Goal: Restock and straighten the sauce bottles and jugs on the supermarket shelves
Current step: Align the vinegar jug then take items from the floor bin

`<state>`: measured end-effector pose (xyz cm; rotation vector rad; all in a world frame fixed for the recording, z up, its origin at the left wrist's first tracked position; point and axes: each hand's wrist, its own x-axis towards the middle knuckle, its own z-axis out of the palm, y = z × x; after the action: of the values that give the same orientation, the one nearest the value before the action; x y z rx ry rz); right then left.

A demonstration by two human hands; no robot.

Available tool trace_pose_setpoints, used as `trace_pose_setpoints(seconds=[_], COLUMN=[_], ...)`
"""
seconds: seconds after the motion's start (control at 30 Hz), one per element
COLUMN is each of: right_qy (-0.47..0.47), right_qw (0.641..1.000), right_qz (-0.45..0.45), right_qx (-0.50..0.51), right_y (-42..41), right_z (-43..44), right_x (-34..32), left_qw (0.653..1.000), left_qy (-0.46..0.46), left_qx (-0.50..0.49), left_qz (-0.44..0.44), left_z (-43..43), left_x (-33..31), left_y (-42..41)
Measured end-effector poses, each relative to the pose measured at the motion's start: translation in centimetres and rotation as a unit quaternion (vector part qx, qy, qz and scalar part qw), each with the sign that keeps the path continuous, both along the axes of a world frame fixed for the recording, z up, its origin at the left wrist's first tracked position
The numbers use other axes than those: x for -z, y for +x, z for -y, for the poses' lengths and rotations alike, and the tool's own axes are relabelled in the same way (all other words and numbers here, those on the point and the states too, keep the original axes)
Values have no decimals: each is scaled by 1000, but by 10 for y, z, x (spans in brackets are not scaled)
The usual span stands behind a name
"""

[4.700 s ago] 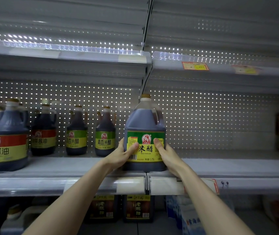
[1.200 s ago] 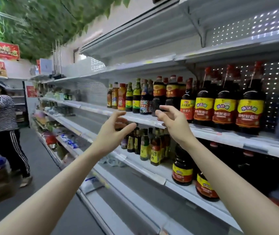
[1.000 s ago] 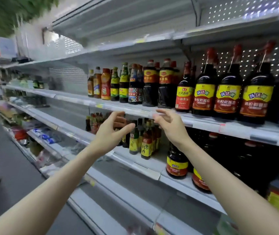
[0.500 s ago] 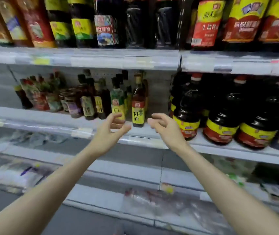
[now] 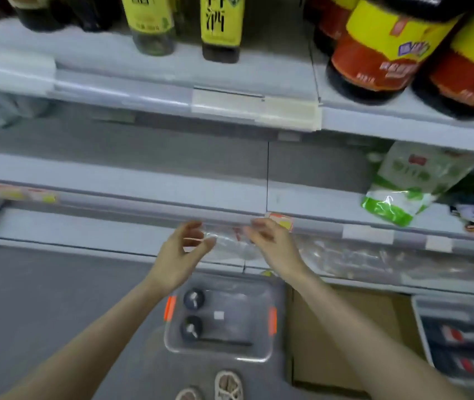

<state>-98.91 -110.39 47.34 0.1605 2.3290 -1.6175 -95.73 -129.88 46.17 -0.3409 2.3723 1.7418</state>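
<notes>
I look down along the shelves to the floor. My left hand point(image 5: 182, 252) and my right hand point(image 5: 270, 243) hang empty with fingers apart, in front of the lower shelf edge point(image 5: 143, 197). Below them on the floor stands a clear plastic bin point(image 5: 221, 316) with orange clips; two dark bottle caps point(image 5: 194, 298) show at its left side. On the shelf above, yellow-labelled bottles point(image 5: 221, 24) stand at centre and big dark jugs with red and yellow labels point(image 5: 374, 53) at right.
A green and white bag point(image 5: 408, 183) leans on the lower shelf at right. A cardboard box point(image 5: 345, 336) and a bin of dark packages point(image 5: 460, 342) sit on the floor at right. My shoes point(image 5: 227, 385) show at the bottom. Grey floor lies to the left.
My view has tilted from the bottle shelves down to the floor bin. Both hands have dropped lower, still empty and apart.
</notes>
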Motion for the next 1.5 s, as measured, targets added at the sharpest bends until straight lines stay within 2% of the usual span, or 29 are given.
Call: trace_pose_setpoints(seconds=[0.27,0.6,0.8,1.07,1.33,1.5], right_qy=[15,42,48,53,12,15], right_qw=[994,977,966,955,946,946], right_qz=[112,208,253,290,323,323], right_qx=[10,6,19,21,-39,-23], right_y=[35,73,78,78,72,65], right_z=[10,54,82,116,135,138], right_x=[167,353,436,519,543,539], left_qw=[988,966,959,953,955,955], left_qy=[6,-5,-7,0,19,29], left_qx=[-57,-117,-120,-84,-99,-99], left_qz=[140,230,255,293,279,277], left_z=[16,48,60,76,77,80], left_x=[160,333,408,479,498,493], left_y=[50,87,90,94,89,87])
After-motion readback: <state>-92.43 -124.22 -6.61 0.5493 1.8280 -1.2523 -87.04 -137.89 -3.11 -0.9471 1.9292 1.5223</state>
